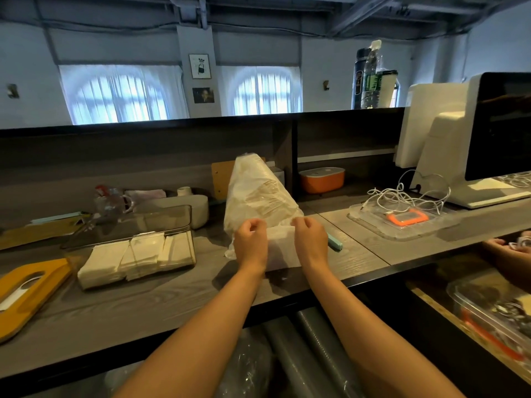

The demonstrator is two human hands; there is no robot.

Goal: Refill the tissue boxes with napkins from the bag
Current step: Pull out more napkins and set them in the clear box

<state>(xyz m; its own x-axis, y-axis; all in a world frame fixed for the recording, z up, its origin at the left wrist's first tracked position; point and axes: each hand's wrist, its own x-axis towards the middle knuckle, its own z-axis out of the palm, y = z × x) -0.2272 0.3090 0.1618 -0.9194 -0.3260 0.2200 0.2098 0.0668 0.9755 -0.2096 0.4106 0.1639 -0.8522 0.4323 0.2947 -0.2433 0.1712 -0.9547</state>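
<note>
Both hands reach forward side by side, forearms nearly parallel, knuckles up. The left hand (250, 239) and right hand (309, 238) each pinch the plastic at the near end of the napkin bag (260, 193), which stands on the counter (353, 254). Left of it lies a clear box (135, 248), partly filled with napkins (138, 258).

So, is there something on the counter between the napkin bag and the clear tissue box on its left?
Nothing visible. Both hands grip the napkin bag; bare counter lies between it and the clear tissue box.
</note>
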